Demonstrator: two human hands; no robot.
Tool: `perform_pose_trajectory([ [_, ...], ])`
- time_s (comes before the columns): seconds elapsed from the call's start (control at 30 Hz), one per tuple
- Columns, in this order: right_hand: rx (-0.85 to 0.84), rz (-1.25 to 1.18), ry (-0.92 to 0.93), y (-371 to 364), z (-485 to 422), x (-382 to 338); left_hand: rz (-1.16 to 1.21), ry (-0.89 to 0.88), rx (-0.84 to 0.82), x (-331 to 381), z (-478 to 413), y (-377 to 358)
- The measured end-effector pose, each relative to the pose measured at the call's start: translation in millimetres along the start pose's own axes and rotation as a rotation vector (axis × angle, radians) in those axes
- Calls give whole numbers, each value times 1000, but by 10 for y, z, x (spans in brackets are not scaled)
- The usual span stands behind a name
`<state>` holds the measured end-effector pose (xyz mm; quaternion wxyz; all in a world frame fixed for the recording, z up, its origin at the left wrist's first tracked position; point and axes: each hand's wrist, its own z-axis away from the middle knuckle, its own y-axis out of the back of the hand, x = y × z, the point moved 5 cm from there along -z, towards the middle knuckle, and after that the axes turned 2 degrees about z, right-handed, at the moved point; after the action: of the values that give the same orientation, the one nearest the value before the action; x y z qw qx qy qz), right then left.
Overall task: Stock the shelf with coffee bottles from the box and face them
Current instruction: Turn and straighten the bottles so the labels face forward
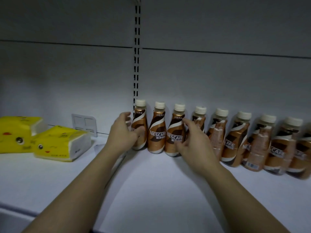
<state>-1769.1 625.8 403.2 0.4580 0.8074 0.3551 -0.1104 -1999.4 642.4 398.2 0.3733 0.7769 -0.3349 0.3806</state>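
Observation:
Several brown Nescafe coffee bottles with cream caps stand in a row along the back of the white shelf (151, 190). My left hand (122, 133) is curled around the leftmost bottle (139, 121), thumb across its front. The second bottle (157, 130) and third bottle (175, 132) show their labels forward. My right hand (193, 143) touches the third bottle's right side with fingers spread, in front of the fourth bottle (199, 118). Some bottles further right (235, 140) are turned away, labels sideways or back. The box is out of view.
Two yellow tissue packs (55, 143) lie on the shelf at the left. A white plastic divider (84, 123) stands by the back wall. A slotted upright (136, 56) runs up the back panel behind the leftmost bottle.

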Motion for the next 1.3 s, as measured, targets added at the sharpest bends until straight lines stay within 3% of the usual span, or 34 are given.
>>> perform_pose_trajectory([
  [0.13,-17,-72,-2,-11,28,-30,-291,-300,216,514,-12,88],
  [0.27,-2,-97,5,-9,20,-38,-751,-603,223,994,-145,-99],
  [0.33,-6,-59,34,-19,33,-36,-901,-639,194,1091,-193,-230],
  [0.47,22,98,44,-55,-29,-19,-826,-615,177,1005,-257,-306],
  [0.67,56,98,-10,-9,-102,-36,-552,-558,134,891,-274,-303],
  [0.77,190,96,-14,219,-99,-35,-574,-543,139,874,-228,-307],
  [0.9,365,151,-33,570,-74,64,-684,-688,180,1103,-101,-376],
  [1.1,259,221,-124,522,-86,168,-860,-713,-150,1441,-156,-747],
  [1.3,141,179,-201,316,-146,242,-820,-670,-131,1409,-119,-846],
])
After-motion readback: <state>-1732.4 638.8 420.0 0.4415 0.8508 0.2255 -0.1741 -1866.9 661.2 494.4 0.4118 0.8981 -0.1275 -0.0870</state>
